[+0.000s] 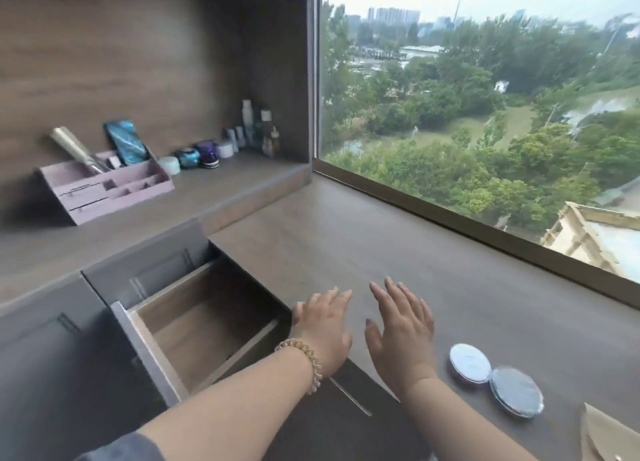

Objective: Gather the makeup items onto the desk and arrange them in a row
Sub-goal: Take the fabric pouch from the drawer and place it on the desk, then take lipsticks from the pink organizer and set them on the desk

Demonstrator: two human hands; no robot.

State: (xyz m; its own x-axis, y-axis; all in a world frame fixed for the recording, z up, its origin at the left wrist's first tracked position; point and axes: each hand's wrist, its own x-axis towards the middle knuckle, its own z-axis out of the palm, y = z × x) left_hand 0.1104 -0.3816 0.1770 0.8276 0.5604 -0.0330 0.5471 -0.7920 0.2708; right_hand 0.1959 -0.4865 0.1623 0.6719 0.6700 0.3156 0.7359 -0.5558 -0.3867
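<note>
1. At the lower right corner a beige pouch (604, 436) lies on the desk (450, 252). The picture's edge cuts it off, so its full shape is hidden.
2. Two round compacts, a pale one (470, 363) and a blue-grey one (516, 390), lie flat on the desk with their rims touching, just right of the right wrist. Any print on their lids is too blurred to read.
3. The right hand (401, 336) is palm down over the desk, fingers straight and spread, holding nothing. The left hand (323, 325), with a coiled bracelet (304, 360) at its wrist, is flat the same way, also holding nothing, over the desk's left edge. I cannot tell whether either palm touches the wood.
4. Left of the hands a drawer (207, 322) stands pulled out, its front panel jutting toward the person and its wooden floor showing.
5. Beyond the fingertips the desk top runs to the window frame (450, 214).
6. On the raised shelf (207, 197) to the left sits a pink organiser (104, 187), holding a gold tube (74, 149) and a blue patterned case (126, 142), both leaning.
7. Right of it, a row of small jars (188, 158) leads to bottles (258, 128) crowded in the shelf's corner. Their labels cannot be read.
</note>
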